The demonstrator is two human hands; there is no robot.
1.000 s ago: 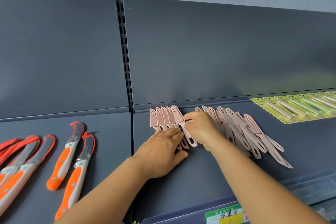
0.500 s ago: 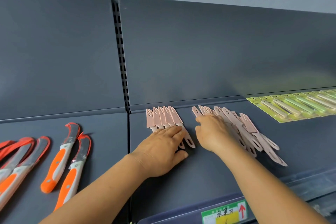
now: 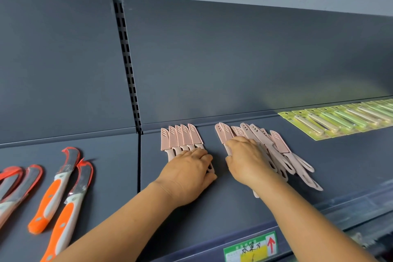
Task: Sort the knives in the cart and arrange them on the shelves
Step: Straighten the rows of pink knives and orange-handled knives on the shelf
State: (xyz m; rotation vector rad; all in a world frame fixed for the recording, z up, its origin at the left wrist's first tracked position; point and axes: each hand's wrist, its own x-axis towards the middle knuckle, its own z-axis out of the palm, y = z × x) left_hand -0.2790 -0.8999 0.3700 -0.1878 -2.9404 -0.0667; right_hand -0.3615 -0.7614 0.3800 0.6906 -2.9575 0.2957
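Observation:
On the dark grey shelf, several pink sheathed knives lie in a tidy row, blades toward the back panel. My left hand lies flat on their handles with straight fingers. To the right, a loose overlapping pile of pink knives fans out. My right hand rests on the left side of that pile, its fingers around the handle of the leftmost knife; the grip itself is partly hidden.
Orange-handled curved knives lie on the left shelf section. Green packaged knives line the back right. A slotted upright divides the back panels. A green and yellow price label sits on the front rail.
My right hand let go of the fifth knife in the tidy row and moved right onto the loose pile. My left hand stayed on the row's handles.

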